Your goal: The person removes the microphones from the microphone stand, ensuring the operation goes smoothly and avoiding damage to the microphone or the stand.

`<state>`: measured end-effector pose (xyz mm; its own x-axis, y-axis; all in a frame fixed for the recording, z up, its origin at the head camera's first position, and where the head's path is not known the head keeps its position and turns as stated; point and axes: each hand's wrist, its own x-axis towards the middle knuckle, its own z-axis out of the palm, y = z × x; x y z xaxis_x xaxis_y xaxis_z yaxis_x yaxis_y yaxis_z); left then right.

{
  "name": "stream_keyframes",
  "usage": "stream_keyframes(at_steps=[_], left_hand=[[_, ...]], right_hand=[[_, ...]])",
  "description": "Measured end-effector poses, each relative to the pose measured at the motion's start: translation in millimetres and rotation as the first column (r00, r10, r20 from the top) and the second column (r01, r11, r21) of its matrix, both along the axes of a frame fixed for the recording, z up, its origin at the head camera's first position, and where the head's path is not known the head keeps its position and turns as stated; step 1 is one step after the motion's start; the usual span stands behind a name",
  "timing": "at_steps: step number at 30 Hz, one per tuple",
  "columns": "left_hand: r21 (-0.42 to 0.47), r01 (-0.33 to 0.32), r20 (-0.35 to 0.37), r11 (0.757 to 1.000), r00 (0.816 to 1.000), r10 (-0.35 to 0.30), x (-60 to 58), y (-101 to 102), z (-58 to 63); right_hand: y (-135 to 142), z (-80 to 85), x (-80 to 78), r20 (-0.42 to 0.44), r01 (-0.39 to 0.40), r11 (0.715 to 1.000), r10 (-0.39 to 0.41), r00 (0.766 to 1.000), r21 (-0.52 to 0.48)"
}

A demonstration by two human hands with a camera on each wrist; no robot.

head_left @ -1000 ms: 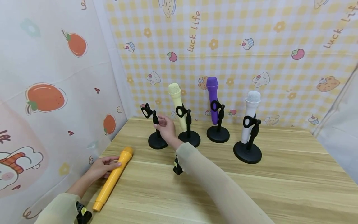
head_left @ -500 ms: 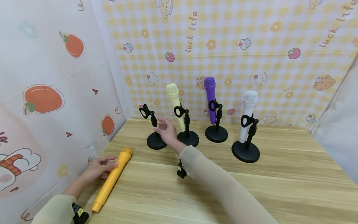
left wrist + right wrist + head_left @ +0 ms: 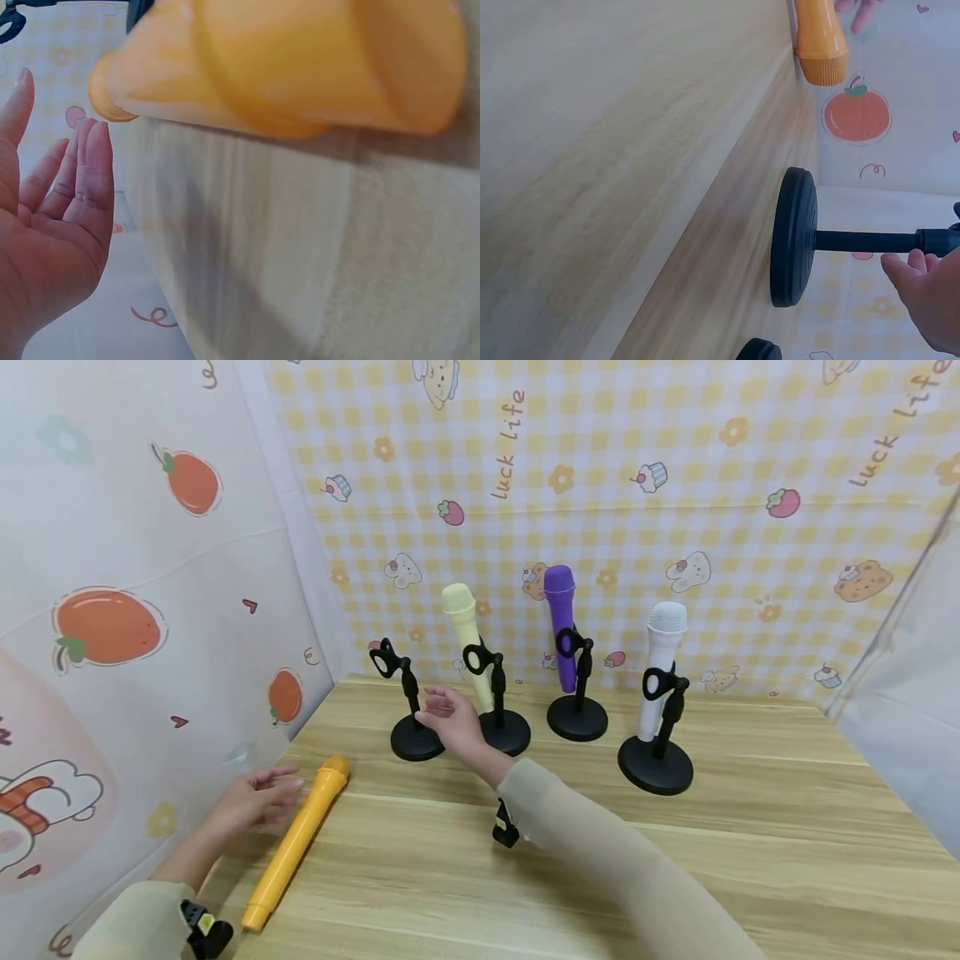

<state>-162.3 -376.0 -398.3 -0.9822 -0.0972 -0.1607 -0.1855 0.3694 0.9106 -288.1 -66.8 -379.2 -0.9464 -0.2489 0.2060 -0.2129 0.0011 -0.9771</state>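
An orange-yellow microphone (image 3: pixel 298 842) lies on the table at the left, its head pointing away from me. Just left of it is my left hand (image 3: pixel 246 803), fingers loosely extended and holding nothing; the left wrist view shows a gap between the fingers (image 3: pixel 88 184) and the microphone (image 3: pixel 247 60). At the back left stands a black microphone stand (image 3: pixel 411 693) with a vacant clip. My right hand (image 3: pixel 455 723) is beside its pole, fingers relaxed and holding nothing. In the right wrist view, the fingertips (image 3: pixel 900 268) are close to the pole (image 3: pixel 866 241).
Right of the vacant stand, a pale yellow microphone (image 3: pixel 463 618), a purple microphone (image 3: pixel 559 602) and a white microphone (image 3: pixel 663 643) tilt in the clips of black stands. Patterned cloth (image 3: pixel 600 452) hangs behind the wooden table (image 3: pixel 780 827) and along its left side.
My left hand has let go of the orange-yellow microphone and moved slightly left. My right hand has drawn back a little from the vacant stand's pole. The head view has shifted slightly.
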Motion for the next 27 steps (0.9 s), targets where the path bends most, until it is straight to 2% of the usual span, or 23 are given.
stream_keyframes(at_steps=[6,8,16,20,27], left_hand=[[-0.01,0.023,-0.074,1.0,0.997,-0.023,-5.7,5,7.8],[-0.009,0.029,-0.079,1.0,0.996,-0.029,-7.5,9,11.7],[0.032,0.056,-0.081,0.998,0.995,-0.053,-11.0,27,22.6],[0.018,0.072,-0.098,0.997,0.993,-0.07,-11.8,36,24.8],[0.023,0.109,-0.149,0.994,0.983,-0.104,-16.2,53,29.1]], right_hand=[[14,-0.3,2.1,-0.013,-0.032,0.999,0.032,0.999,0.002],[17,-4.6,-1.7,-0.009,-0.036,0.999,0.036,0.999,0.0],[41,-3.8,3.5,-0.034,-0.076,0.997,0.076,0.997,-0.003],[54,-3.0,5.5,-0.064,-0.07,0.998,0.07,0.995,0.005],[69,0.2,10.0,-0.063,-0.049,0.999,0.048,0.997,-0.021]])
